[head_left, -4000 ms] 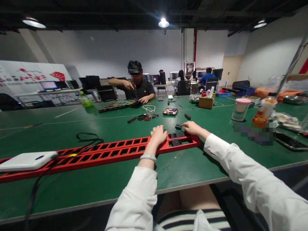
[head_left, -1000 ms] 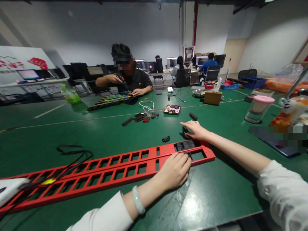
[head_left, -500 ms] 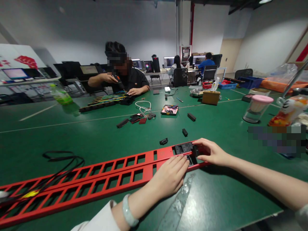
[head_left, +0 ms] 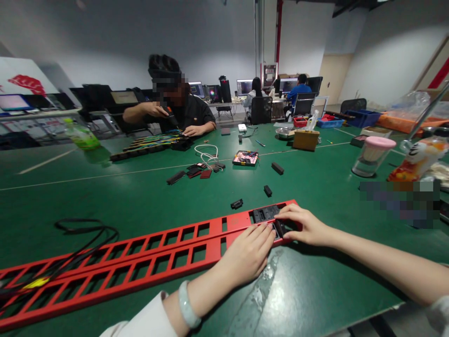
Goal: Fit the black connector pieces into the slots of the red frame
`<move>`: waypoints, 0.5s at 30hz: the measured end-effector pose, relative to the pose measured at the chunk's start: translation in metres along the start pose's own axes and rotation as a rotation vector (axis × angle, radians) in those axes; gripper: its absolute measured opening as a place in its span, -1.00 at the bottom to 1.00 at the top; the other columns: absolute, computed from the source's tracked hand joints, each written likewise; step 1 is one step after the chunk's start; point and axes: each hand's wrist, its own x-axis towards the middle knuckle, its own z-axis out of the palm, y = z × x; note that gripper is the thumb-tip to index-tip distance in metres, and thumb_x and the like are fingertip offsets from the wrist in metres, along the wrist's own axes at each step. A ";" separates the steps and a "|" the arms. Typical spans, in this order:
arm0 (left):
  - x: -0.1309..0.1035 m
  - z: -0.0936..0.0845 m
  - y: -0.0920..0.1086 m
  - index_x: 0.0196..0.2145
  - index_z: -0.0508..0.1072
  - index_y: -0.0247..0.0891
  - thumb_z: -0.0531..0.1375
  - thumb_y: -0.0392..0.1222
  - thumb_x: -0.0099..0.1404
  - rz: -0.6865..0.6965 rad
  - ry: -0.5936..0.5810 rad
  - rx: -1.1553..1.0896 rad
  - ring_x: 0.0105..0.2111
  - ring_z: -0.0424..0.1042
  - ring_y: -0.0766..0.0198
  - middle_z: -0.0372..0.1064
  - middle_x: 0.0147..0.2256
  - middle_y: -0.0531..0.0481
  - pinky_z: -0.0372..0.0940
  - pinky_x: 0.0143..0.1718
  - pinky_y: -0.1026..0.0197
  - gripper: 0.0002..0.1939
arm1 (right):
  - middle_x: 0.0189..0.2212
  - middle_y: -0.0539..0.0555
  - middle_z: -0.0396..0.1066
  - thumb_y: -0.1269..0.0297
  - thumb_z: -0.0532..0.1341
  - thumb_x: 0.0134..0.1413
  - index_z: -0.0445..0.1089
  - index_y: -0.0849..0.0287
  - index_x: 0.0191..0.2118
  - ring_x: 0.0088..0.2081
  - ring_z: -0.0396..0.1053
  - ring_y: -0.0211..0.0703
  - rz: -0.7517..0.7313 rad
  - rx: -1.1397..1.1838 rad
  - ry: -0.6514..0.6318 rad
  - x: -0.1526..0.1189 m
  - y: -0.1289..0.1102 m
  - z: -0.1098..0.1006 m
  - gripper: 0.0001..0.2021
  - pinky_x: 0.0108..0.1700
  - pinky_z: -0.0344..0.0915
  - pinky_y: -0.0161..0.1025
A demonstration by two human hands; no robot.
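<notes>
A long red frame (head_left: 215,244) with two rows of rectangular openings lies across the green table. Black modules (head_left: 265,214) sit in the back row near its right end. My left hand (head_left: 249,252) lies flat, palm down, over the front row, its fingertips on a part mostly hidden beneath them. At the frame's right end, my right hand (head_left: 304,225) grips a small black part (head_left: 280,228) between thumb and fingers, at the front row opening. Behind the frame rest two loose black pieces (head_left: 236,204) (head_left: 268,191).
A black cable (head_left: 87,229) crosses the frame's left part. Farther back are a small tray (head_left: 245,158), a white cable (head_left: 207,157), a green bottle (head_left: 82,135) and a lidded cup (head_left: 372,157). Across the table, a person (head_left: 178,107) holds a tool over wires.
My right hand has moved slightly left and toward me with the black part, from the back row side to the front row. My left hand stays on the frame. The view has shifted slightly.
</notes>
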 end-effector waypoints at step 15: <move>0.001 -0.004 0.000 0.06 0.17 -0.36 0.03 -0.21 0.20 -0.005 0.008 -0.029 0.09 0.12 0.06 0.17 0.05 -0.27 0.11 0.05 0.00 -0.54 | -0.16 0.16 0.30 0.17 0.24 -0.09 0.25 0.11 0.03 -0.10 0.23 -0.10 -0.003 -0.024 -0.067 0.001 -0.002 0.001 -0.50 -0.04 0.20 -0.09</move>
